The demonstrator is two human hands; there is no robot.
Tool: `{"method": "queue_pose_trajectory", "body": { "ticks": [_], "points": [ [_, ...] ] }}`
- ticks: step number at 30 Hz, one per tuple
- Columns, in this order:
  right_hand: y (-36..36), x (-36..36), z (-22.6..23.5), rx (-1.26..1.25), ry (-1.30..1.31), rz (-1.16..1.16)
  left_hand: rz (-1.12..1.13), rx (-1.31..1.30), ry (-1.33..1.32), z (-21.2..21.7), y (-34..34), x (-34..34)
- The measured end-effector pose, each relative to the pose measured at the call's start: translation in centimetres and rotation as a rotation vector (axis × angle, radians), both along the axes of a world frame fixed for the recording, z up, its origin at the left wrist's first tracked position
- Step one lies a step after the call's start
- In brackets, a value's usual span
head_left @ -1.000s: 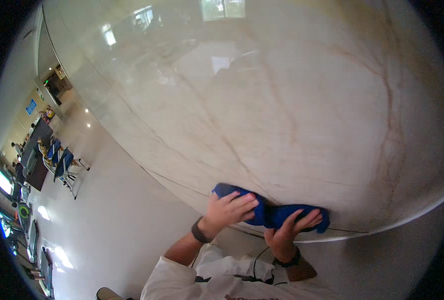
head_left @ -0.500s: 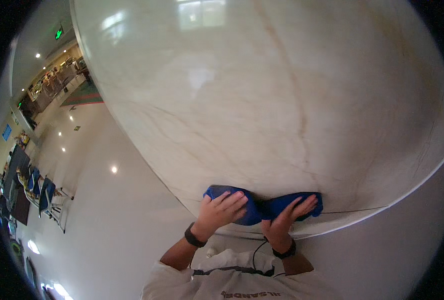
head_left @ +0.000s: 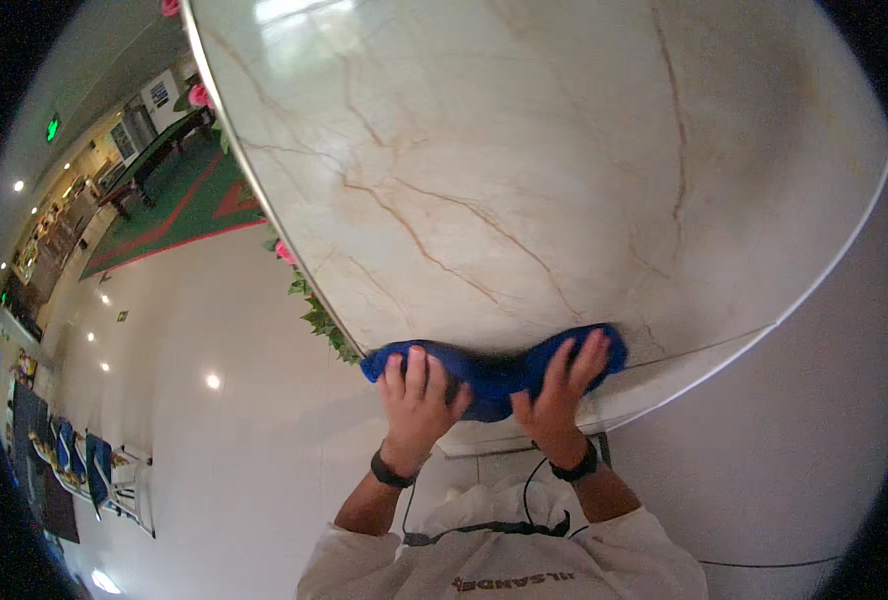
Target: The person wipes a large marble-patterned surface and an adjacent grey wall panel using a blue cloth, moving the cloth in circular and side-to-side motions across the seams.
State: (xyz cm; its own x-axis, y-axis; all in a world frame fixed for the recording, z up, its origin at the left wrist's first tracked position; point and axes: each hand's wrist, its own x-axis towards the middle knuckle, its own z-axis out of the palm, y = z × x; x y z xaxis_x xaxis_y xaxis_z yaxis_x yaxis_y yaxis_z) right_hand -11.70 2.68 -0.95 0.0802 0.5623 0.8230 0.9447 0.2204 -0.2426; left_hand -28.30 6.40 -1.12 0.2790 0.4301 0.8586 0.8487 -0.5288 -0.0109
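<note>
Cloth's shifted: the blue cloth's [head_left: 494,375] left end now meets the left edge of the marble-look surface [head_left: 524,180], so contact is at the near-left corner. Leafy garland [head_left: 319,318] newly visible there. Left hand [head_left: 416,400] and right hand [head_left: 564,395] both half-open, fingers spread over cloth; slight blur, can't tell if they're pinching it.

Pale glare whitens the upper left of a marbled panel [head_left: 544,180] — small ceiling lights [head_left: 19,186] glow above a reflective floor [head_left: 254,430] — as fisheye distortion bends edges toward darkness.
</note>
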Motion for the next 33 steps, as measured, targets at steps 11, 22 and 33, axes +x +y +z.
{"method": "queue_pose_trajectory", "body": {
  "ticks": [11,22,33],
  "points": [
    [0.1,0.8,2.3,0.059,-0.096,-0.021,0.025,-0.092,-0.074,1.7,-1.0,-0.1],
    [0.2,-1.8,-0.2,0.020,0.066,-0.067,-0.085,-0.067,-0.223,-1.3,1.0,-1.8],
    [2.4,-10.1,0.9,0.091,0.148,-0.074,-1.052,-0.542,-0.433,0.1,6.0,-6.1]
  ]
}}
